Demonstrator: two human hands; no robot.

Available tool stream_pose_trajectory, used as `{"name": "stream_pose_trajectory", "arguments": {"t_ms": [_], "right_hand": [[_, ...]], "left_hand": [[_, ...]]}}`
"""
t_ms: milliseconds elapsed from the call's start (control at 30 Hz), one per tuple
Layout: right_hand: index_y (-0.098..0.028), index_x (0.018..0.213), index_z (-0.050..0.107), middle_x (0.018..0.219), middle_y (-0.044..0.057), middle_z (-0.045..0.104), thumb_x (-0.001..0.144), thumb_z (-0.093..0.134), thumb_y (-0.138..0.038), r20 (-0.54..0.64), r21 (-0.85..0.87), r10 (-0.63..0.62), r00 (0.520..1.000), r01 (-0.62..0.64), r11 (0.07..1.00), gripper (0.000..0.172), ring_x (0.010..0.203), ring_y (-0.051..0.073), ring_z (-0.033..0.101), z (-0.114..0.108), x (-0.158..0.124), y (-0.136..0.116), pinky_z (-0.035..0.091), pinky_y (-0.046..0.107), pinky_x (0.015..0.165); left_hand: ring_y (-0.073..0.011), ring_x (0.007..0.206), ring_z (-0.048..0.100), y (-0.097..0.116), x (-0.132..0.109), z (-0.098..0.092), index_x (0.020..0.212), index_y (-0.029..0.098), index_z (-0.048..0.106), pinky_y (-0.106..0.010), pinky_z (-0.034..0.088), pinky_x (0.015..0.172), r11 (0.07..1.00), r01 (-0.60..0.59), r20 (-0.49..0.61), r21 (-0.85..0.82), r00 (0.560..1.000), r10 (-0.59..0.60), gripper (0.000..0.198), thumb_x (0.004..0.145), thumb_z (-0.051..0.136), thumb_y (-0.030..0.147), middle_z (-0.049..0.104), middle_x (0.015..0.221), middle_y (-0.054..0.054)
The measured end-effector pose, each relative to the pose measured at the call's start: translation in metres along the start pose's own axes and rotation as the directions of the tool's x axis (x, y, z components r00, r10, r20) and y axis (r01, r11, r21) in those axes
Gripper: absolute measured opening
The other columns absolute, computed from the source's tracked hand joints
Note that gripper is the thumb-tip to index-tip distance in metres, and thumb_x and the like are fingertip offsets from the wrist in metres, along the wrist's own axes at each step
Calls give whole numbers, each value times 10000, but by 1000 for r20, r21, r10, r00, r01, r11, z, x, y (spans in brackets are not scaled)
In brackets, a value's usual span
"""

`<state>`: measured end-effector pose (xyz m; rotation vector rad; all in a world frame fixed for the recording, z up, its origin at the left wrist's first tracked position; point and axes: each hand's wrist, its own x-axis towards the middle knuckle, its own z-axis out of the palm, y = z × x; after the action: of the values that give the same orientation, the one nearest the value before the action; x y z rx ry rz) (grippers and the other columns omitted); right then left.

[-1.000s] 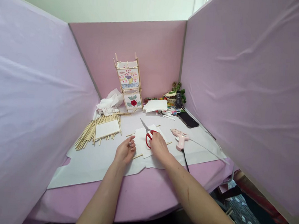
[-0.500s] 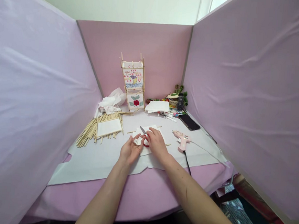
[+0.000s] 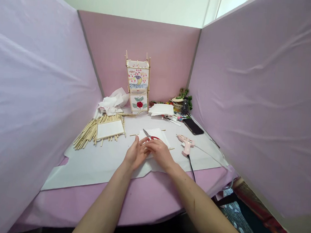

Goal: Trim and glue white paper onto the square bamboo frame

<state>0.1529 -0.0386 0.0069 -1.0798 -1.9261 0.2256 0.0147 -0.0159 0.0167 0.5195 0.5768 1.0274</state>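
Note:
My left hand (image 3: 136, 153) is cupped, palm up, in front of a white paper sheet. A small bit of white paper (image 3: 145, 148) shows in it, mostly covered by fingers. My right hand (image 3: 160, 151) reaches across from the right, its bent fingers meeting those of my left hand over the palm; what its fingertips hold is hidden. Just beyond my hands, red-handled scissors (image 3: 149, 135) lie on the paper sheet (image 3: 158, 132), blades pointing away to the left. Thin sticks (image 3: 134, 135) stick out from the sheet's edges.
A pink glue gun (image 3: 186, 144) lies at right, its cord running to the front edge. Behind it is a black phone (image 3: 193, 126). Bamboo sticks (image 3: 87, 134) and a stick frame (image 3: 111, 129) lie at left. A decorated stick tower (image 3: 138, 80) stands at the back, beside stacked paper (image 3: 161, 109).
My right hand has let go of the scissors, which now lie on the paper sheet. Its fingers have moved to my left hand, covering most of the paper scrap there.

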Motion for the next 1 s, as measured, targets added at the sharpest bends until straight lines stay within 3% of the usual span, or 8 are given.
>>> {"name": "stream_pose_trajectory", "arguments": {"t_ms": [100, 233, 400, 567, 667, 733, 833, 1000], "right_hand": [[-231, 912, 720, 953, 42, 706, 893, 606, -183, -147, 209, 145, 978, -113, 971, 125, 906, 178, 642, -35, -27, -20, 504, 319, 850], [-255, 919, 728, 939, 41, 706, 871, 646, -269, -207, 225, 286, 936, -239, 945, 96, 905, 190, 652, -100, -95, -24, 519, 335, 843], [-245, 927, 728, 967, 54, 707, 846, 639, -363, -488, -20, 459, 742, -536, 844, 169, 950, 219, 648, -159, -201, 15, 494, 407, 928], [-213, 844, 701, 979, 108, 699, 846, 556, -406, -328, -145, 702, 632, -768, 624, 242, 921, 256, 661, -155, -306, 63, 500, 426, 898], [-254, 791, 694, 975, 122, 712, 822, 505, -340, -218, -277, 845, 489, -861, 427, 210, 960, 286, 673, -136, -350, 85, 497, 445, 902], [-266, 750, 688, 937, 126, 722, 709, 595, -233, -162, -315, 890, 427, -877, 363, 106, 945, 316, 687, -124, -363, 93, 499, 476, 881], [-240, 683, 662, 886, 115, 719, 522, 662, -94, -18, -442, 941, 337, -847, 294, 217, 954, 358, 684, -117, -351, 89, 480, 511, 872], [-236, 601, 643, 590, 22, 659, 713, 590, -163, 545, -357, 774, 322, -747, 562, 143, 603, 208, 667, -147, -260, 12, 475, 290, 599]], "left_hand": [[-193, 884, 668, 1, 2, -2, 1037, 134, 637, -297, 535, 747, 996, -76, -107, 45, 991, 81, 353, 958, 486, 443, 669, 1012, -130], [-127, 713, 650, 4, 8, -5, 862, 119, 645, -222, 511, 652, 988, -148, -244, 52, 957, 156, 207, 917, 530, 283, 643, 793, -58], [-81, 579, 575, 5, 15, -5, 769, 131, 622, -171, 451, 533, 979, -172, -308, 106, 931, 197, 33, 738, 617, 142, 589, 684, 1], [-82, 589, 556, 2, 16, -2, 771, 132, 635, -175, 450, 532, 966, -186, -301, 179, 925, 234, 70, 703, 642, 145, 575, 690, 5], [-90, 605, 552, -2, 13, 0, 776, 133, 646, -176, 438, 531, 926, -238, -272, 294, 908, 320, 92, 697, 665, 176, 582, 707, -2], [-106, 629, 560, -4, 13, -1, 794, 144, 659, -176, 423, 530, 868, -250, -242, 429, 894, 377, 114, 695, 679, 197, 598, 727, -13], [-144, 689, 569, -4, 16, -6, 803, 163, 685, -192, 413, 562, 731, -202, -203, 652, 882, 425, 128, 678, 711, 174, 625, 753, -33], [-219, 844, 562, 7, 32, -19, 763, 197, 692, -283, 430, 814, 396, -229, -49, 889, 813, 580, 211, 626, 703, 36, 639, 820, -42]]}}
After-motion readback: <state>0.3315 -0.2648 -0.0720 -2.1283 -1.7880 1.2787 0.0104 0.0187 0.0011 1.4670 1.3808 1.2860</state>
